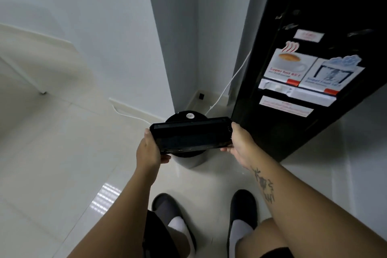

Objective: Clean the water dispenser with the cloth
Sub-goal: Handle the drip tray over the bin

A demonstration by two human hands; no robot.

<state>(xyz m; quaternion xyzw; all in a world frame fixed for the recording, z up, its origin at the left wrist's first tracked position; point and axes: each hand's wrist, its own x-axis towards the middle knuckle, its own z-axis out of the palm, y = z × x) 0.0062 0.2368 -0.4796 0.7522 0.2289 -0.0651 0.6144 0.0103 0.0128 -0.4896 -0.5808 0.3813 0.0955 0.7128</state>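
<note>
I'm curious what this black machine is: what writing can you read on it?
"Super hot 85°C": red, on the coffee-cup sticker on the water dispenser.
"Super Cool 10°C": on the blue-topped sticker beside it; blurred, number uncertain.
Too blurred to read: red print on the small label above and the long label below.

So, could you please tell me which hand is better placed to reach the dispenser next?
Probably the right hand: it grips the tray end beside the water dispenser; the left hand holds the far end.
</note>
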